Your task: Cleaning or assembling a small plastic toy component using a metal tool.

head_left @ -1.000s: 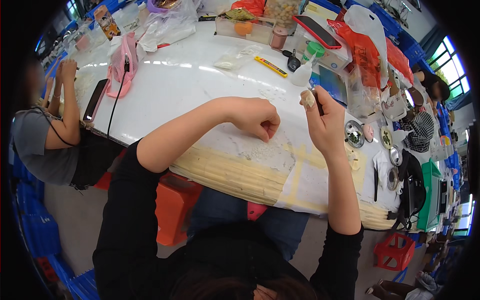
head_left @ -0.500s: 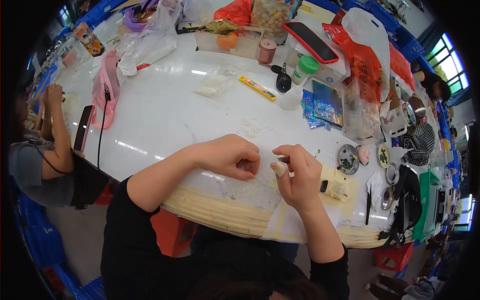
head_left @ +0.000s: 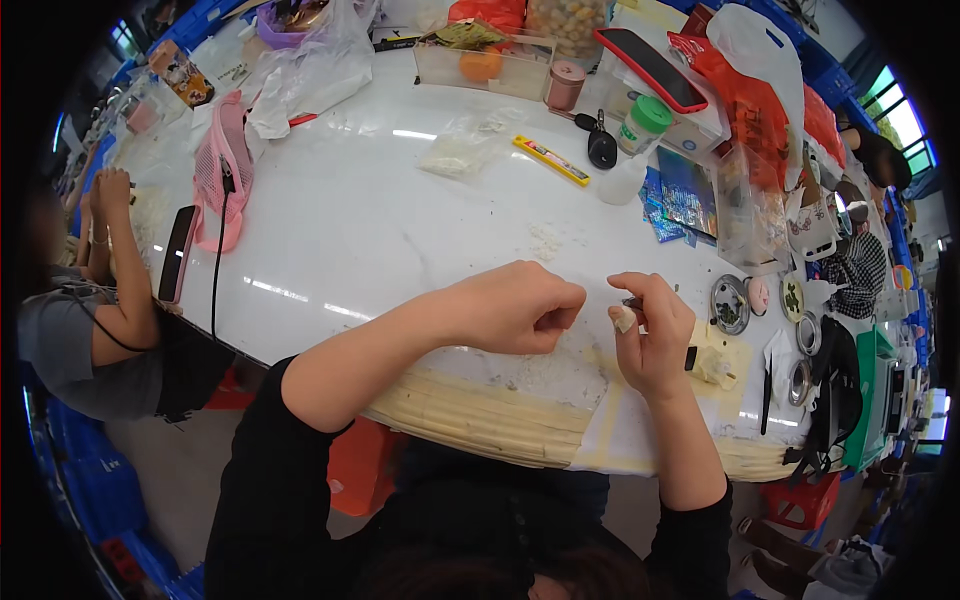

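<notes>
A small pale piece [head_left: 625,319] sits pinched between the thumb and fingers of the right hand [head_left: 650,335], just above the near part of the white bench [head_left: 380,240]. It is too small to tell its long axis or which way it points. The right grip is closed around it, fingers curled in; a thin dark tool tip [head_left: 633,301] shows at the top of the same hand, pointing left toward the other hand. The left hand [head_left: 520,308] lies just beside it, curled into a loose fist with the fingertips tucked under; whether it holds anything cannot be told. Both hands rest over the taped, pale strip [head_left: 610,430] at the bench edge. Farther off lie a yellow utility knife [head_left: 552,160], a green-capped bottle [head_left: 638,135] and round metal tins [head_left: 730,303].
</notes>
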Motion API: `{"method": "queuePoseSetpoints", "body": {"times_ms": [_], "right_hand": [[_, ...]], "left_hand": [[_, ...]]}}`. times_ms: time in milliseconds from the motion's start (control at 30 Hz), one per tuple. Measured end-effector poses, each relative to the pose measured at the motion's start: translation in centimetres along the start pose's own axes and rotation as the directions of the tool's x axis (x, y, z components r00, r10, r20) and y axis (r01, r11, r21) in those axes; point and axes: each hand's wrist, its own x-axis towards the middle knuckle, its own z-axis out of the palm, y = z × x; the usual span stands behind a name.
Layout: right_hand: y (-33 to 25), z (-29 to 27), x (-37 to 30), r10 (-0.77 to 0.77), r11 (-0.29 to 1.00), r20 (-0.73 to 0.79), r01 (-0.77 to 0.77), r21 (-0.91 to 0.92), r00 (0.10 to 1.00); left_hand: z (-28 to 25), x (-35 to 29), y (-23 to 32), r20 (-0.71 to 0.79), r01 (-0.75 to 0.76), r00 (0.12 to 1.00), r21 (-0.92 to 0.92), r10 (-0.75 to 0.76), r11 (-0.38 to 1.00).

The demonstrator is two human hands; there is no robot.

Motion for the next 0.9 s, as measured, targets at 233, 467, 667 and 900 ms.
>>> {"method": "queuePoseSetpoints", "body": {"times_ms": [233, 467, 667, 900], "right_hand": [[-0.6, -0.3, -0.3, -0.120, 0.991, 0.066, 0.123, -0.048, 0.991], [-1.3, -1.1, 0.3, -0.095, 0.995, 0.065, 0.096, -0.022, 0.993], [-1.8, -0.7, 0.3, 0.002, 0.999, 0.008, -0.002, 0.044, 1.000], [-2.7, -1.3, 0.8, 0.040, 0.997, 0.062, -0.044, 0.056, 0.997]], "left_hand": [[0.1, -0.3, -1.5, 0.097, -0.020, 0.994, -0.264, 0.047, 0.964], [-0.3, 0.0, -1.4, 0.103, 0.035, 0.994, -0.496, 0.019, 0.868], [0.3, 0.1, -1.0, 0.071, 0.090, 0.996, -0.825, -0.056, 0.559], [0.3, 0.3, -0.8, -0.086, -0.001, 0.981, -0.900, -0.176, 0.437]]}}
